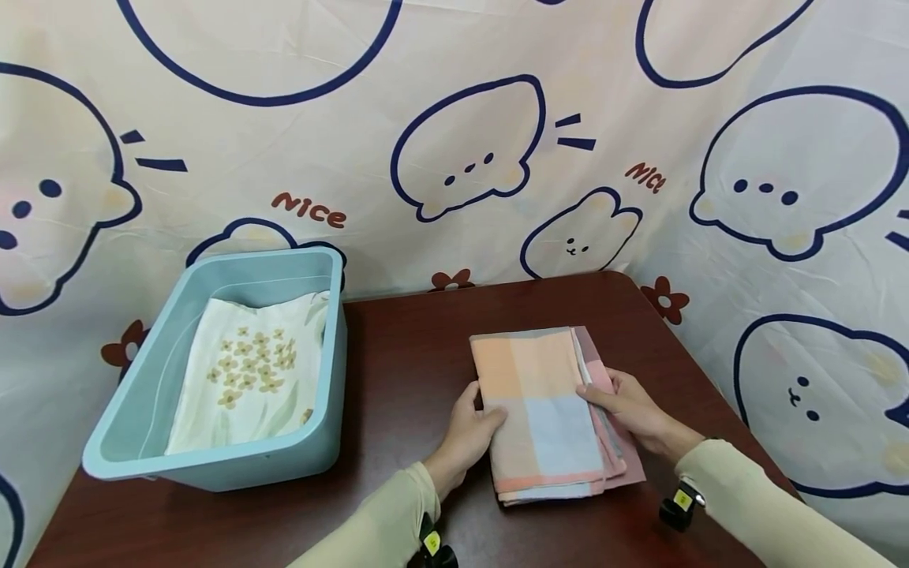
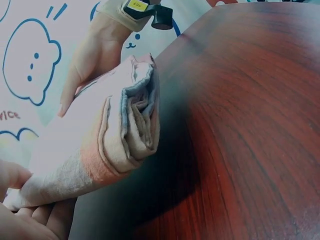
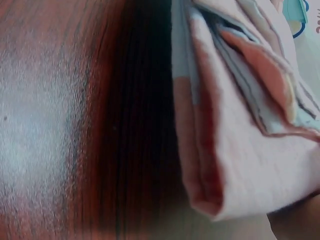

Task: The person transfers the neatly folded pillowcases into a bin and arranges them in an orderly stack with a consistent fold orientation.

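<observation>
Both hands hold a folded checked cloth (image 1: 543, 418) in orange, white, beige and pink over the right half of the table. At its left edge, the left hand (image 1: 465, 434) pinches it, thumb on top and fingers underneath. The right hand (image 1: 642, 414) grips the opposite edge, its thumb over the pink layers. In the left wrist view the folded cloth (image 2: 115, 130) shows several stacked layers at its end, raised above the tabletop. Loose folds of the cloth (image 3: 250, 165) fill the right side of the right wrist view, where most of the right hand is hidden.
A light blue plastic bin (image 1: 330, 394) stands on the left of the dark red-brown table (image 1: 405, 355). Inside lies a white cloth (image 1: 248, 371) with a flower print. Behind and to the right hangs a printed curtain (image 1: 440, 260) along the table's edges.
</observation>
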Demonstrator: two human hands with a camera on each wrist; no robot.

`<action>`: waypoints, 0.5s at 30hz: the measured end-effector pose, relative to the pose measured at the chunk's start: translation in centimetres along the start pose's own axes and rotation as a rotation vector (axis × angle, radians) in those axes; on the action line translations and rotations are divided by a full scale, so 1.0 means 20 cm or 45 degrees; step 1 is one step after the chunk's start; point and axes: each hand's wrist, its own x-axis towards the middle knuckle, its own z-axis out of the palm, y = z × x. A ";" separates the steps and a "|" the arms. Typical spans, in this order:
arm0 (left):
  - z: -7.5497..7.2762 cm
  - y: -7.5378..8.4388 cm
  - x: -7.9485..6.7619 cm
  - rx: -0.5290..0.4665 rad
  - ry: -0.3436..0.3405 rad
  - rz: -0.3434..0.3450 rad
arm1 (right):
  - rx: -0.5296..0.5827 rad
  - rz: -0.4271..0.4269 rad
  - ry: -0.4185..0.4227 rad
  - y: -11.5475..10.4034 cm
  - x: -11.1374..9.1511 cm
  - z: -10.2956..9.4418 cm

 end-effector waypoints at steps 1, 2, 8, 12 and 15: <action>0.00 0.00 0.00 -0.004 0.006 0.001 | -0.003 -0.007 0.005 0.00 0.00 0.00; -0.01 0.00 0.00 -0.002 0.012 0.003 | -0.007 -0.014 0.011 -0.01 0.00 0.01; -0.03 0.01 -0.01 0.001 0.026 -0.018 | -0.011 -0.017 0.047 -0.03 -0.01 0.03; -0.04 0.02 -0.02 -0.004 0.023 -0.018 | -0.033 -0.054 0.088 -0.04 -0.02 0.04; -0.05 0.02 -0.02 -0.022 0.028 -0.008 | -0.047 -0.084 0.117 -0.06 -0.03 0.05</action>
